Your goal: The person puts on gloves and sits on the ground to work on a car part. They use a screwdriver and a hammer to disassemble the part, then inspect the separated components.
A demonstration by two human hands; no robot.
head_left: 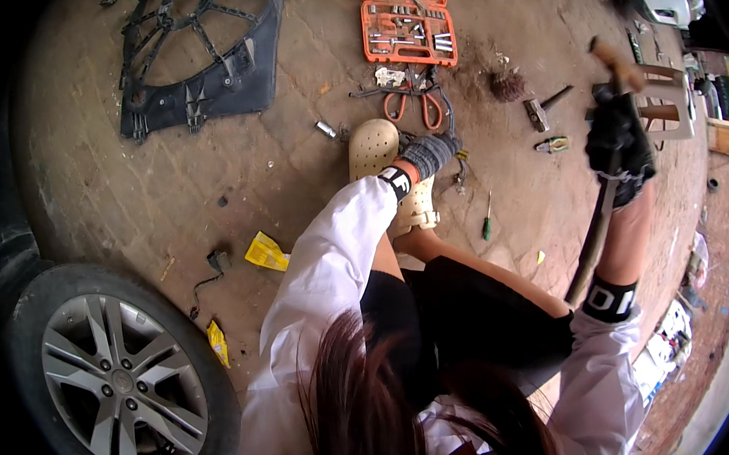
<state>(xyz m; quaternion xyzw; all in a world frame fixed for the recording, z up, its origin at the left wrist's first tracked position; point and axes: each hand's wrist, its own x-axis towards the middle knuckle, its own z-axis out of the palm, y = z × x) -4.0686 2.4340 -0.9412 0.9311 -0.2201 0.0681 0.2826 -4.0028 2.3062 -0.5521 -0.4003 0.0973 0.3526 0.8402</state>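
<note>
My left hand [429, 154], in a grey knitted glove, reaches down beside the toe of a cream clog [373, 145]. Its fingers are closed at a dark cable [451, 118] that shows above and below the fingertips. My right hand [619, 146], in a black glove, is raised on the right, gripping the wooden handle [593, 249] of a long-handled hammer. The hammer's brown head [618, 64] shows beyond the fist, slightly blurred. Red-handled pliers [412, 108] lie just past my shoe, next to the cable.
An open orange socket set [407, 30] lies ahead. Right of it are a small hammer [538, 115], pliers [551, 144] and a green-handled screwdriver [488, 226]. A black plastic panel [203, 99] lies far left, a car wheel [121, 380] stands near left, and a pale stool [673, 104] is at right.
</note>
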